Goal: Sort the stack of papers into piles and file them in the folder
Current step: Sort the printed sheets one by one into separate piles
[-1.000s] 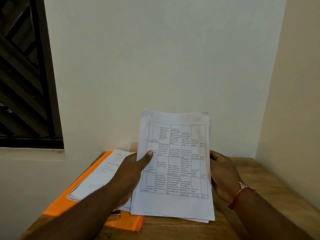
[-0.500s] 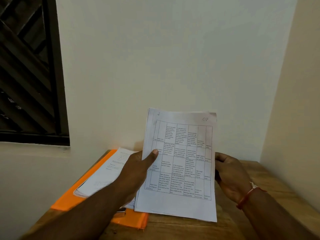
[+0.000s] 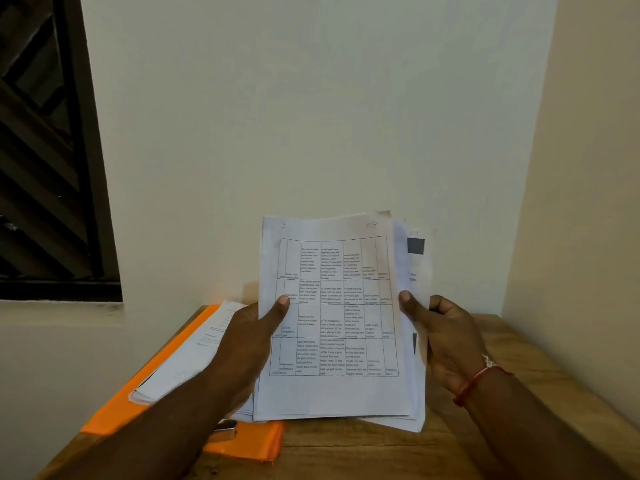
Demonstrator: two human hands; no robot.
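White papers (image 3: 332,306) sit fanned in my left hand (image 3: 249,344) and right hand (image 3: 446,341), both grips clamped on their edges, so back sheets may slip out.

Printed table on top sheet (image 3: 332,306), text too small, blurred to read

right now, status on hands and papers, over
Hands: left hand and right hand grip stack of papers by its sides. Stack upright, back sheets fanned right. One pile on orange folder, nothing blocking.
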